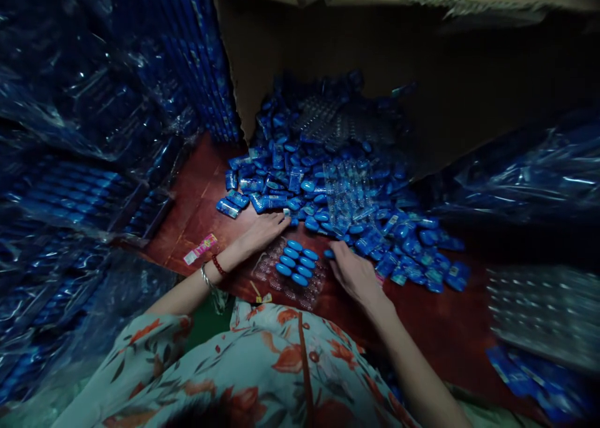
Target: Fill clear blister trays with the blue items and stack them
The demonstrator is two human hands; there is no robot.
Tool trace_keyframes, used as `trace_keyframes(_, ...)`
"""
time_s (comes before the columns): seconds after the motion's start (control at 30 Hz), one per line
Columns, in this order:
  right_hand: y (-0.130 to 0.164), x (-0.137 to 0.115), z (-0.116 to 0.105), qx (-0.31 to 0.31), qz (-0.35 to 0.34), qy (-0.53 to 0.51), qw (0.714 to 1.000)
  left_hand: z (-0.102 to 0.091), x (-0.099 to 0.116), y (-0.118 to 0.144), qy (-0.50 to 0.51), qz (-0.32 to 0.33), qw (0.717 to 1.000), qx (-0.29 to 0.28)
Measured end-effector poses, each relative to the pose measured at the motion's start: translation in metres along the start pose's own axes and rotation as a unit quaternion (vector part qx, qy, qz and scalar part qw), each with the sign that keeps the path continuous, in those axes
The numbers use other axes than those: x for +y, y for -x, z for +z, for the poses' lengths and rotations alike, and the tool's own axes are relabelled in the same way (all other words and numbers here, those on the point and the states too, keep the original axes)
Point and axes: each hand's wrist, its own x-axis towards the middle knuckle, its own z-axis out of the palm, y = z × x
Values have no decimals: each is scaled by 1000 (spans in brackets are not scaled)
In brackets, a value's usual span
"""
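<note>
A clear plastic tray (307,293) with moulded hollows lies on the red-brown table, close to the wearer's body. Several glossy blue oval pieces (300,279) sit in two columns in it. My left hand (265,231) reaches past the tray's upper left to the near edge of the pile, its fingertips closed on a small blue piece (294,222). On the tray's right, my right hand (354,270) pinches a blue oval piece (329,253) between thumb and fingers. Beyond both hands spreads a big heap of blue wrapped pieces (281,181).
Empty clear trays (349,197) lie on the heap, and more trays (544,312) are stacked at right. A torn cardboard box (469,72) stands behind. Plastic-wrapped blue stacks (79,190) crowd the left. A pink-and-white wrapper (200,248) lies on the table (187,212).
</note>
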Motion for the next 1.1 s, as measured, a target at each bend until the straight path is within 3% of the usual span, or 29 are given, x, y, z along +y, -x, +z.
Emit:
trace_keyframes(0.1, 26, -1, 1, 106, 67, -155, 980, 5, -7, 19, 152, -74, 981, 94)
trace_keyframes(0.17, 41, -9, 3, 103, 99, -261, 955, 7, -5, 39, 275, -163, 931, 177)
trace_keyframes(0.27, 55, -26, 11, 63, 86, -369, 923, 9, 11, 74, 409, -282, 827, 262)
trace_keyframes(0.33, 58, -37, 18, 78, 34, -389, 917, 10, 30, 95, 428, -314, 797, 288)
trace_keyframes(0.4, 57, -42, 23, 108, -31, -367, 923, 13, 52, 109, 407, -310, 806, 298)
trace_keyframes(0.5, 52, -44, 26, 135, -109, -256, 951, 22, 77, 119, 348, -237, 867, 265)
trace_keyframes(0.57, 49, -43, 26, 143, -156, -160, 964, 29, 83, 120, 299, -164, 908, 243)
trace_keyframes(0.67, 47, -43, 26, 139, -198, -68, 968, 37, 79, 118, 221, -87, 944, 231)
trace_keyframes(0.83, 43, -56, 18, 70, -160, 11, 985, 34, 70, 112, 150, -17, 971, 183)
trace_keyframes(1.1, 21, -77, -12, -96, -123, 61, 986, 29, 68, 100, 108, 56, 981, 153)
